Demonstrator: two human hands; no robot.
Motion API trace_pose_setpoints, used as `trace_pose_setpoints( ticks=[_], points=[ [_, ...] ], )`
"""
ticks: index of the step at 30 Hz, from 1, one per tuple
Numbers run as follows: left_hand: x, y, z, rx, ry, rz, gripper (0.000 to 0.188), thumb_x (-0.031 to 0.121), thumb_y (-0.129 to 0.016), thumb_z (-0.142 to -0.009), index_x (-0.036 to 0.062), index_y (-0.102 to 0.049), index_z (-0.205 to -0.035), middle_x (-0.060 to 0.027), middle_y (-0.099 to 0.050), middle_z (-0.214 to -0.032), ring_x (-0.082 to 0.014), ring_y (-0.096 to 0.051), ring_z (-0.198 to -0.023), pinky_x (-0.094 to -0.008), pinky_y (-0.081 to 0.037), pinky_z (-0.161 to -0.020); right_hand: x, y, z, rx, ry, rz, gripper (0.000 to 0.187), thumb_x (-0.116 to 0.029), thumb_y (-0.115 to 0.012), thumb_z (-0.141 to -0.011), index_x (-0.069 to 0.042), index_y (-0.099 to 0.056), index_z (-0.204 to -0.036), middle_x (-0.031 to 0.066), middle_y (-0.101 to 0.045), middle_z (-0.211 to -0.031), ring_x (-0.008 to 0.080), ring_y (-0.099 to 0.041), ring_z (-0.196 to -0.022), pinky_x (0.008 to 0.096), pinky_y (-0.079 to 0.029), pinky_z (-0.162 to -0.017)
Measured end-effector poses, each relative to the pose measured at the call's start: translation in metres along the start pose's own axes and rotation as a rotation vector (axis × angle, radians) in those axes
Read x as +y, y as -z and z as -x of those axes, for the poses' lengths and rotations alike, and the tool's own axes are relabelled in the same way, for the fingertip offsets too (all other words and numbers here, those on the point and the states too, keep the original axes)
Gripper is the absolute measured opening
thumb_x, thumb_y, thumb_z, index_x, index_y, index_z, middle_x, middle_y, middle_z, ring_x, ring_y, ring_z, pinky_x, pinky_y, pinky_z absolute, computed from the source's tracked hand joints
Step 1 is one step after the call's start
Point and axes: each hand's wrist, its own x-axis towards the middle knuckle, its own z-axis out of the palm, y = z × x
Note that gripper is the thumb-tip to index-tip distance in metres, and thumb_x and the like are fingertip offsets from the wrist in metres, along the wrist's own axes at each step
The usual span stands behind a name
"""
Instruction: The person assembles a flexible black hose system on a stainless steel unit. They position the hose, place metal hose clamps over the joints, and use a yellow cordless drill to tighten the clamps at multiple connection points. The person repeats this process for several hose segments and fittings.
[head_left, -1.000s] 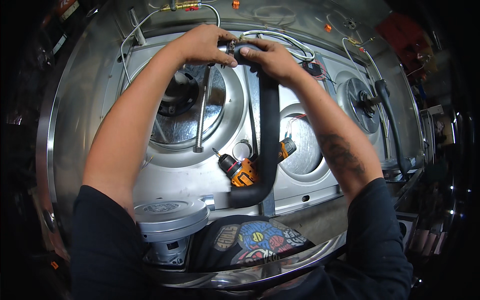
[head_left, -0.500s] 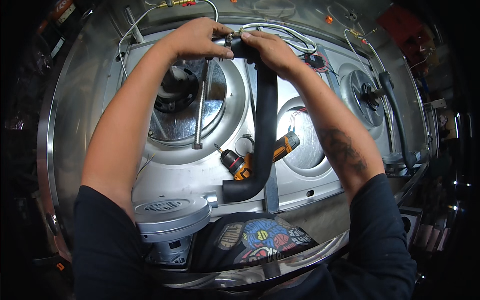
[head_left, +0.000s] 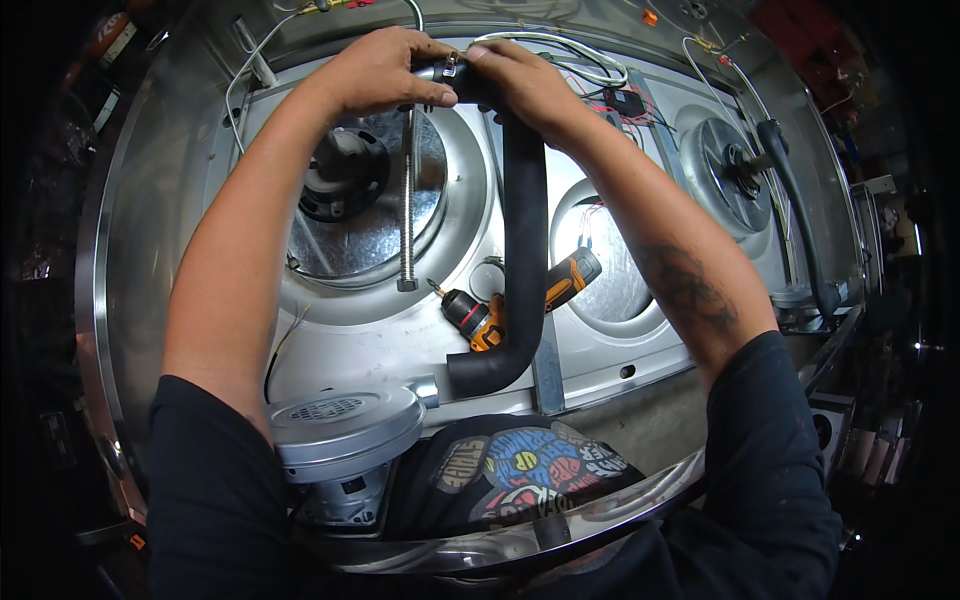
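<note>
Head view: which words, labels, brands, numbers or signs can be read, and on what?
Dark cloth: multicoloured printed lettering, partly readable; I won't copy it out.
Orange object, upper left: pale marking; not copied either.
Drill: none I can read.
Black hose: none visible.

Both forearms [head_left: 235, 215] reach forward, left hand [head_left: 380, 75] and right hand [head_left: 533, 90] close together with curled fingers [head_left: 432, 48].
</note>
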Motion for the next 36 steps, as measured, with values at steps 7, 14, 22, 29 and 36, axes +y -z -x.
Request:
trace_pose_setpoints(
  ticks=[7,14,22,29,36],
  points=[
    [0.001,-0.004,0.006,0.063,0.035,-0.065,0.064,0.031,-0.092,-0.080,0.0011,-0.072,-0.132,-0.0127,-0.074,-0.116,-0.0219,-0.069,-0.105,-0.0345,-0.053,-0.092,0.004,0.006,0.014,0.123,-0.254,-0.338,0.055,-0.053,-0.059,-0.104,-0.004,-0.067,-0.126,0.0113,-0.073,-0.108,0.0168,-0.068,-0.092,0.0328,-0.056,-0.081],
    [0.006,-0.004,0.009,0.103,0.027,-0.153,0.062,0.031,-0.092,-0.080,0.0007,-0.073,-0.130,-0.0139,-0.075,-0.117,-0.0242,-0.070,-0.109,-0.0364,-0.054,-0.097,0.008,0.007,-0.003,-0.094,0.034,0.064,0.051,-0.038,-0.075,-0.099,-0.001,-0.071,-0.134,0.0133,-0.075,-0.124,0.0188,-0.069,-0.114,0.0321,-0.053,-0.100],
    [0.002,-0.007,0.010,0.140,0.030,0.009,0.066,0.027,-0.092,-0.079,0.0028,-0.064,-0.134,-0.0145,-0.072,-0.123,-0.0257,-0.069,-0.119,-0.0393,-0.052,-0.104,-0.008,0.016,-0.020,-0.214,0.087,0.286,0.054,-0.043,-0.077,-0.096,0.000,-0.074,-0.129,0.0169,-0.077,-0.122,0.0231,-0.073,-0.110,0.0337,-0.056,-0.098],
    [0.001,-0.007,0.008,0.137,0.019,-0.043,0.059,0.027,-0.092,-0.078,0.0020,-0.066,-0.125,-0.0144,-0.074,-0.121,-0.0260,-0.069,-0.119,-0.0394,-0.051,-0.107,0.007,0.025,-0.020,-0.133,0.118,0.367,0.055,-0.044,-0.068,-0.101,0.000,-0.070,-0.133,0.0203,-0.074,-0.127,0.0291,-0.071,-0.117,0.0366,-0.053,-0.103],
    [0.013,-0.009,0.008,0.187,0.039,-0.169,0.061,0.031,-0.091,-0.075,0.0028,-0.067,-0.124,-0.0168,-0.074,-0.122,-0.0294,-0.070,-0.120,-0.0388,-0.051,-0.107,0.061,0.101,0.102,-0.289,0.705,0.920,0.049,-0.004,-0.071,-0.073,-0.008,-0.067,-0.121,0.0132,-0.069,-0.113,0.0352,-0.065,-0.107,0.0437,-0.051,-0.094]
  ],
)
